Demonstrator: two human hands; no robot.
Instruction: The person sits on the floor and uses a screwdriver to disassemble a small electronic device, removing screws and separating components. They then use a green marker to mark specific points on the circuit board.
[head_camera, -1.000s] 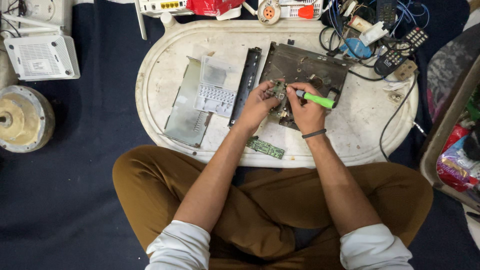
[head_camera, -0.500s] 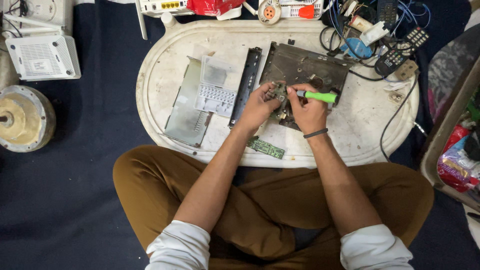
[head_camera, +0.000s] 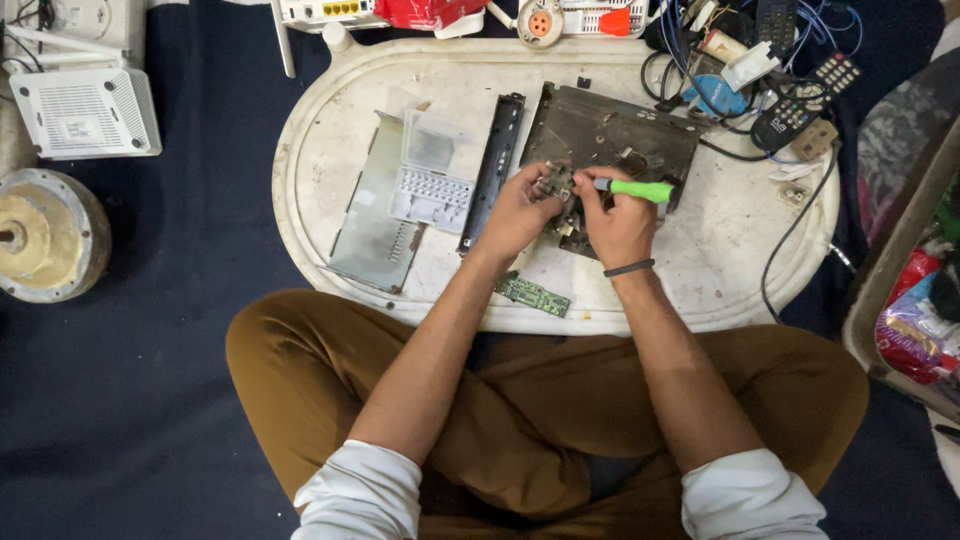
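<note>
My left hand (head_camera: 520, 213) holds a small metal part (head_camera: 555, 181) over the near edge of a dark metal chassis (head_camera: 610, 135) on the white oval table (head_camera: 720, 270). My right hand (head_camera: 620, 222) grips a green-handled screwdriver (head_camera: 640, 189), its tip against the small part. A dark band is on my right wrist. Both hands are close together above the chassis. A small green circuit board (head_camera: 532, 294) lies on the table just below my left wrist.
A black strip (head_camera: 492, 170), a white plastic keypad piece (head_camera: 432, 180) and a grey metal cover (head_camera: 372, 215) lie at table left. Remotes (head_camera: 800, 105), cables and a blue roll (head_camera: 710, 97) crowd the far right. A white router (head_camera: 85, 110) and a round metal part (head_camera: 45, 235) sit on the dark floor.
My hands have stayed over the chassis; the screwdriver handle has tilted slightly, pointing more level to the right. Nothing else has moved.
</note>
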